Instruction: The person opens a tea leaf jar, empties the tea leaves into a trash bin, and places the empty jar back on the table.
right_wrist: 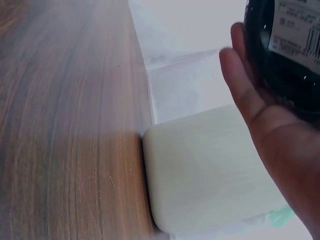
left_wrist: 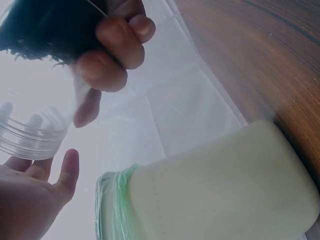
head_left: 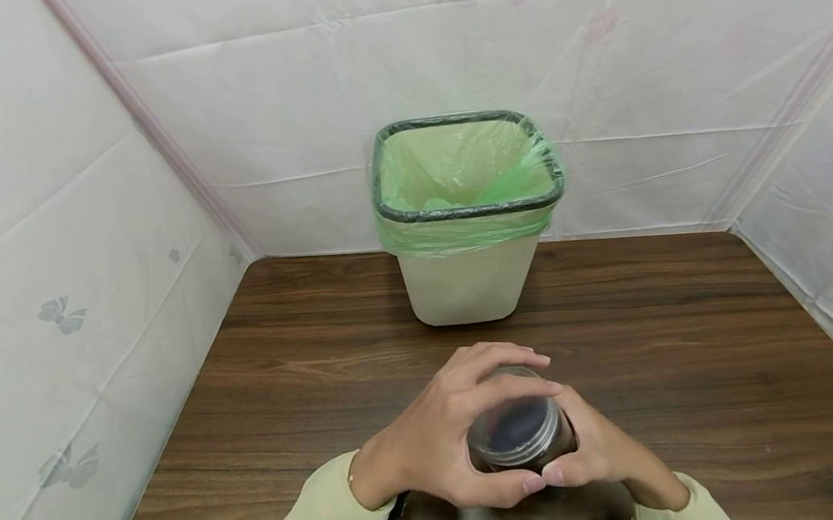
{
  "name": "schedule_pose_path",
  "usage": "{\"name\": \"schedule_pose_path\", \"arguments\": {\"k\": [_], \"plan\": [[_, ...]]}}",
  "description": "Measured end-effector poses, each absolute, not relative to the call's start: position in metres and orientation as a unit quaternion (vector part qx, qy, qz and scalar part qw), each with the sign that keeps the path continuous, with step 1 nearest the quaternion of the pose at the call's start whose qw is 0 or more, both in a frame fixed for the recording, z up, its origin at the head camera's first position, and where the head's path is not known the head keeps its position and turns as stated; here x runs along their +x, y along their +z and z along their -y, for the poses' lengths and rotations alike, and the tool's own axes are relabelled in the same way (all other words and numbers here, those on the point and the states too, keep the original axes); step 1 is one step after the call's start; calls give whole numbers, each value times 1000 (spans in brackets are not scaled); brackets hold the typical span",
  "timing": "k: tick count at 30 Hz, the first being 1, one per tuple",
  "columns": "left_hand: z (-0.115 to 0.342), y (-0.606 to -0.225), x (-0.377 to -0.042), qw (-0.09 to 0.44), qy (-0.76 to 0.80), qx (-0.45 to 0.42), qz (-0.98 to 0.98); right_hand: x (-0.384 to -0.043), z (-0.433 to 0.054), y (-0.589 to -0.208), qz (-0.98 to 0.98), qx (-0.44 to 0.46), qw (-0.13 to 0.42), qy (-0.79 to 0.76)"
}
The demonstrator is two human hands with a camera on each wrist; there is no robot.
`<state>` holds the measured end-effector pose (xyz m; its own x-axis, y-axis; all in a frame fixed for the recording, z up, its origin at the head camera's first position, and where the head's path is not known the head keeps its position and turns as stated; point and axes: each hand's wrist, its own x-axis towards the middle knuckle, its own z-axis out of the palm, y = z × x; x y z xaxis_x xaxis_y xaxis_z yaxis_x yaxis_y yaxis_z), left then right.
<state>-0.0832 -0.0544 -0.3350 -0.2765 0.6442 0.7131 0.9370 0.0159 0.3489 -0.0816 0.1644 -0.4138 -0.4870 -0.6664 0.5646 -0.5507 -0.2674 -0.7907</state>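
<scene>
Right now both hands hold a clear plastic jar [head_left: 521, 431] near the front of the brown wooden table [head_left: 309, 380], with its base raised off the surface. The left hand [head_left: 443, 427] curls its fingers over and round the clear, ridged top end, thumb on the near side. The right hand [head_left: 598, 441] grips the lower part, its fingers wrapped round the section filled with something dark; I cannot tell what that filling is. In the head view the two thumbs nearly meet at the jar's near side. A white printed label [right_wrist: 295, 31] with a barcode shows on the base.

Beyond the hands, well apart from the jar, a pale bin [head_left: 471, 284] stands upright toward the back of the table. A green bag [head_left: 459, 239] lines it and folds down outside its dark rim [head_left: 474, 211]. White sheeting [head_left: 672, 73] covers the walls, and light yellow sleeves [head_left: 328, 512] reach to the wrists.
</scene>
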Motion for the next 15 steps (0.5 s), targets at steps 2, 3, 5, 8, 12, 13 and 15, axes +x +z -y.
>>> {"name": "schedule_pose_path", "arguments": {"k": [2,3,5,8,12,13,15], "plan": [[54,-334,-83,180,-402,-582,684,-83,-165,-414,-585,-516,61,-623],[53,-333,-83,179,-402,-585,681,-83,-165,-414,-576,-521,70,-626],[53,-333,-83,181,-400,-591,676,-84,-165,-414,-561,-527,88,-633],[52,-331,-83,187,-397,-599,670,-84,-165,-413,-550,-532,106,-635],[51,-330,-83,194,-397,-607,661,-84,-164,-411,-546,-537,119,-632],[50,-330,-83,194,-397,-608,659,-84,-163,-410,-547,-541,117,-628],[50,-329,-83,195,-398,-611,656,-85,-162,-409,-544,-551,114,-622]]}}
